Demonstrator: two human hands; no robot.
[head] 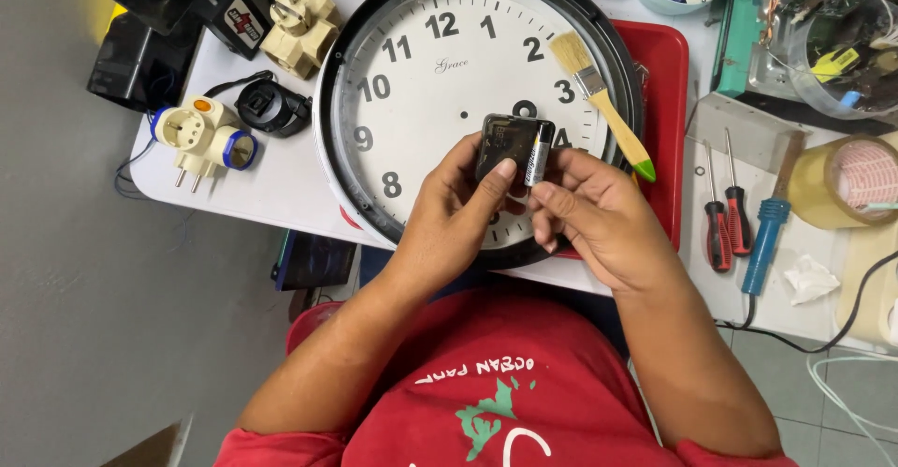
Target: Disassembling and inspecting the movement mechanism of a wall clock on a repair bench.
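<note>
We gripped the black clock movement (505, 144) in our left hand (458, 210). Our right hand (594, 210) pinched a battery (539, 156) against its side, above the wall clock (468, 74).

A white tabletop (281, 182) with a rounded corner fills the upper part of the view, lit evenly and without hard shadows. To its left and below lies a plain grey floor (103, 317), smooth and matte. A red tray (666, 65) rests on the tabletop, and at the far right a second pale work surface (814, 313) adjoins it. Grey tiles (804, 401) show at the lower right, crossed by a black cable (842, 322) and thin white cords (856, 401).
</note>
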